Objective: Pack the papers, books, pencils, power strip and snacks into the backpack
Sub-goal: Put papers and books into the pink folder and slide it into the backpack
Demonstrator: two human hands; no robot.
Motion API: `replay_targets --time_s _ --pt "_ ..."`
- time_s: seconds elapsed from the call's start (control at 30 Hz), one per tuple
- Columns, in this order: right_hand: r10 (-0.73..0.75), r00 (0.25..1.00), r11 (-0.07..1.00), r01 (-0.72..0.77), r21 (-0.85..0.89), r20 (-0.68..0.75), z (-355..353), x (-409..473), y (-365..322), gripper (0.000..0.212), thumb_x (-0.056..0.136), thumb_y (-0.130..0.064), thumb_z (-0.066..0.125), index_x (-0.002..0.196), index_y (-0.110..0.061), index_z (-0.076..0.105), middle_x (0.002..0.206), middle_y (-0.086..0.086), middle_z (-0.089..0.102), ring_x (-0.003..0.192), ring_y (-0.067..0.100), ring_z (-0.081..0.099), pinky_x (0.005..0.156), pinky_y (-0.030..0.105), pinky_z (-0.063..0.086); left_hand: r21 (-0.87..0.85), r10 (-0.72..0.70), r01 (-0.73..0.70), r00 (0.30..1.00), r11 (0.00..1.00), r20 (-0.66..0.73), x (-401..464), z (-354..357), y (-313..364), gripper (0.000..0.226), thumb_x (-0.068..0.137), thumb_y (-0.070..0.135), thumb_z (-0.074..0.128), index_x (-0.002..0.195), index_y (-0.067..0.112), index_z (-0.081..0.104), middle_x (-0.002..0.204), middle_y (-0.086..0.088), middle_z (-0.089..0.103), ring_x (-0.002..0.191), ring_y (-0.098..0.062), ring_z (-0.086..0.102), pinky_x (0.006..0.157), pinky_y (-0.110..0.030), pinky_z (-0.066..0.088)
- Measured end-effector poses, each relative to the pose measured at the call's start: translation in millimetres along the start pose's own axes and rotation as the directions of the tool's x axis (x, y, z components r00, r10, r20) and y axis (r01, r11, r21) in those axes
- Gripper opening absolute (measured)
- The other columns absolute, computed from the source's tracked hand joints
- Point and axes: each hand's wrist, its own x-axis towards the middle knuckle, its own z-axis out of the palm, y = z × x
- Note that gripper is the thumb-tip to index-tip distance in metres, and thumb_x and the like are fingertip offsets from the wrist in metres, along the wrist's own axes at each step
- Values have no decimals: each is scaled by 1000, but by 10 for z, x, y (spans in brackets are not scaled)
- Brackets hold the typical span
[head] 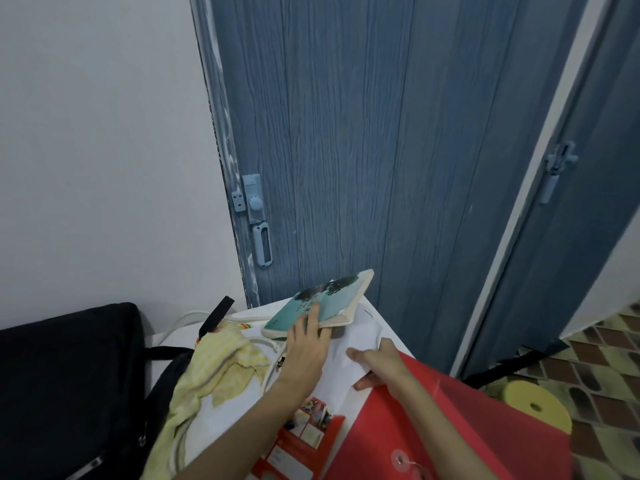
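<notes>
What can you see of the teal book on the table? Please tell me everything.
The teal book is a closed paperback with a blue-green cover bearing dark, tree-like shapes and small red marks; its page edges look cream. It is tilted, its far end raised, above the white papers on the table. The left hand holds its near edge, fingers on the cover. The title is unreadable.

Book under left hand: paper, matt teal cover, worn edges. Sheets pinched by right hand: plain white paper, creased. Folder under the right wrist: red plastic, smooth, slight sheen. Cloth left of left hand: yellow woven fabric, crumpled, matt. Backpack further left: black matt fabric. Door beyond the hands: blue, grained wood-look texture, plastic latch.
</notes>
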Motion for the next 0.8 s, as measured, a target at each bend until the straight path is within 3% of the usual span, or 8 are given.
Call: replay_targets --time_s 0.17,0.27,0.37,0.47,0.53,0.6,0.7,0.8 --pt "-50 986 997 58 43 -158 -165 59 -85 5 82 -1 60 86 1 57 64 15 63 34 29 58 34 30 47 -53 89 -100 980 994 -180 96 -1 -269 96 27 -3 84 114 8 46 125 -14 41 87 -32 56 64 -34 57" --pt "-98 976 992 112 62 -196 -347 56 -160 14 81 0 60 93 6 58 62 14 61 28 26 52 35 26 42 -126 22 -50 977 991 -213 164 -135 -427 97 32 8 85 119 15 43 119 -5 43 91 -21 46 63 -25 56" --pt "-131 979 988 142 66 -158 -419 22 -186 17 82 -2 61 98 4 59 65 12 64 33 25 54 37 26 44 -340 -93 53 990 939 -105 215 -196 -384 82 63 6 74 136 12 35 135 -12 42 96 -32 53 74 -40 54" --pt "-138 984 983 150 109 -113 -383 -24 -183 20 84 -5 63 102 0 60 79 11 65 46 31 59 46 36 54 -329 -153 168 986 929 73 189 -233 -174 63 91 34 45 146 16 19 156 -1 1 133 -30 19 106 -51 31" --pt "-150 979 978 168 126 -141 -370 -51 -162 14 84 -3 62 98 -2 60 80 10 64 50 28 60 43 34 54 -268 -141 160 986 950 89 140 -153 -35 78 85 22 57 147 15 9 155 0 -20 139 -31 10 109 -53 26" --pt "-153 972 975 179 135 -180 -396 -75 -122 12 84 -2 63 95 -3 61 84 12 64 62 27 63 49 38 57 -189 -127 134 991 973 49 82 -68 63 84 75 0 63 146 13 19 154 -4 -22 138 -36 22 102 -56 35" --pt "-165 957 979 189 80 -240 -488 -92 -77 18 81 -5 67 99 -3 64 91 13 67 83 29 65 76 45 56 -136 -94 95 995 986 11 27 61 51 86 53 -12 75 131 12 46 156 -9 1 126 -39 43 89 -57 45" --pt "-187 878 971 232 50 -440 -659 -122 -109 21 82 -7 65 102 0 64 92 12 65 86 27 62 78 37 52 -44 -25 27 998 999 57 -2 152 -73 106 19 0 89 118 18 53 149 -10 29 109 -34 59 77 -50 55"
